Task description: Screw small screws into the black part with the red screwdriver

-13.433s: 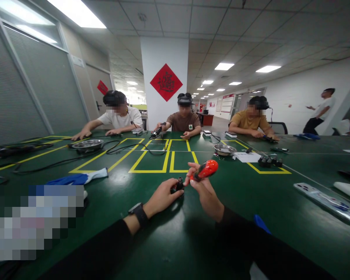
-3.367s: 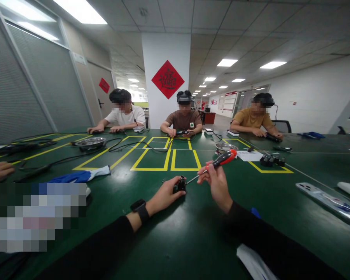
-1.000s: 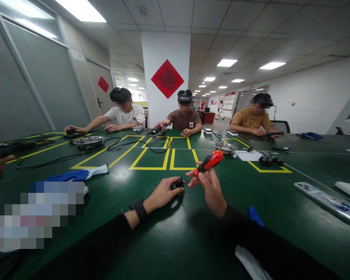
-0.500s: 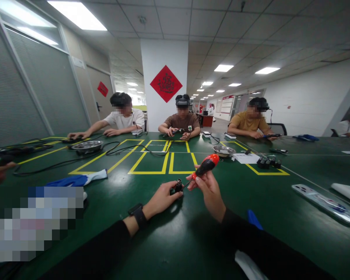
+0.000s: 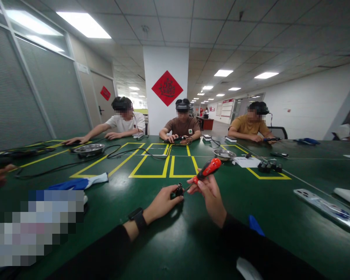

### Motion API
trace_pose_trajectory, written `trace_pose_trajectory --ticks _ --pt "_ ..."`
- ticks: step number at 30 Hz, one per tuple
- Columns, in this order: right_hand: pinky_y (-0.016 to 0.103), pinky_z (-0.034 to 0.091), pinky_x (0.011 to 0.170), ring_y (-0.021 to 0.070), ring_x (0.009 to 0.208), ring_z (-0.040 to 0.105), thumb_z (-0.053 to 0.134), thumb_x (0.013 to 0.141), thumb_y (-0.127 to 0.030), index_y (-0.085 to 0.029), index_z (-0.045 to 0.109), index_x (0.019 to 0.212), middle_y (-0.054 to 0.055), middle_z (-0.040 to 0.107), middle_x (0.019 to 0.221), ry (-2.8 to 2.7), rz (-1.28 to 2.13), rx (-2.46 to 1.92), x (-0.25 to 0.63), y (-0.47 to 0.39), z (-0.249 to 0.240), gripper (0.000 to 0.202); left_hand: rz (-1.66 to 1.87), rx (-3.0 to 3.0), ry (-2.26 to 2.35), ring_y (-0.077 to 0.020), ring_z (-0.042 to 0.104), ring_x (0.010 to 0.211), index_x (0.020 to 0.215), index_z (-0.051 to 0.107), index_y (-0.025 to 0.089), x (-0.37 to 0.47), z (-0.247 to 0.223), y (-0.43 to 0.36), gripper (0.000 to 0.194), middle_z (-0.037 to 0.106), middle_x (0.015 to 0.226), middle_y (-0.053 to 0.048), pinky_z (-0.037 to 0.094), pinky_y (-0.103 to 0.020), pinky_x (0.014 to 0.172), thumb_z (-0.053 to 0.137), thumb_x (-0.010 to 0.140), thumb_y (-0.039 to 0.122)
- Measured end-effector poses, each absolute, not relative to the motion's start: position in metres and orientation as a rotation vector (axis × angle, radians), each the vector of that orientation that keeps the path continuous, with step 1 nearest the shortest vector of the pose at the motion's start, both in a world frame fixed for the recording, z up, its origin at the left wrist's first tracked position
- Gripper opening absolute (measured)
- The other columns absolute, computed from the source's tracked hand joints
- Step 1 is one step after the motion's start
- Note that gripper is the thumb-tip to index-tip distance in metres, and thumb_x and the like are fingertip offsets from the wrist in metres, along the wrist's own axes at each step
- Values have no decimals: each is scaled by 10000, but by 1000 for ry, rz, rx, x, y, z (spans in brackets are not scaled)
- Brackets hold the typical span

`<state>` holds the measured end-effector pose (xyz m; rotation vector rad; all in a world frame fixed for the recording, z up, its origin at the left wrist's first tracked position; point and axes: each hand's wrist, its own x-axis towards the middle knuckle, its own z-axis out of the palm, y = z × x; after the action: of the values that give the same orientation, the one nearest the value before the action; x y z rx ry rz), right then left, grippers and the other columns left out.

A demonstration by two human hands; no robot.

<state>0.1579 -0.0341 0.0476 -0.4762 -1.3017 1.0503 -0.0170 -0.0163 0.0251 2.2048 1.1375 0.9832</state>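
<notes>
My left hand (image 5: 163, 202) is closed on a small black part (image 5: 179, 189) with a metal top, just above the green table (image 5: 163, 249). In my right hand (image 5: 211, 194) is a screwdriver (image 5: 208, 170) with a red and black handle, held between thumb and fingers. Its handle points up to the right, and its thin shaft slants down to the left, towards the black part. Whether the tip touches the part is too small to tell.
Blue and white gloves (image 5: 97, 179) lie left, a phone (image 5: 328, 208) right. Beyond are metal bowls (image 5: 90, 149), (image 5: 224, 154), several black parts (image 5: 270, 166) on and beside paper, and black cables (image 5: 113, 151). Several people sit around the table; one hand (image 5: 0, 177) shows at the left edge.
The view has tilted up slightly, so the scene sits lower. The screwdriver handle leans a little further to the right. Both hands keep their holds.
</notes>
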Motion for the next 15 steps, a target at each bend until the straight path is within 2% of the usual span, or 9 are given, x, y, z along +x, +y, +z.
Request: trace_pose_trajectory --ticks 4,12,15 --pt "290 521 612 127 621 620 522 837 -297 -194 465 1123 52 650 915 -1332 1048 -503 158 -34 47 309 991 2205 1137 -192 580 865 970 629 157 -17 24 -16 225 664 938 -42 426 -268 788 555 783 256" --pt "270 517 587 122 561 620 666 729 -258 -187 473 864 17 662 759 -1276 991 -594 156 -33 46 246 984 2185 1133 -206 584 882 987 635 157 -16 27 -17 251 670 965 -53 426 -292 824 563 774 267" --pt "285 517 625 125 588 623 626 765 -263 -194 472 949 16 661 793 -1300 1003 -553 158 -35 46 250 986 2187 1131 -202 580 883 979 635 153 -16 27 -17 243 668 956 -54 428 -288 817 556 778 265"
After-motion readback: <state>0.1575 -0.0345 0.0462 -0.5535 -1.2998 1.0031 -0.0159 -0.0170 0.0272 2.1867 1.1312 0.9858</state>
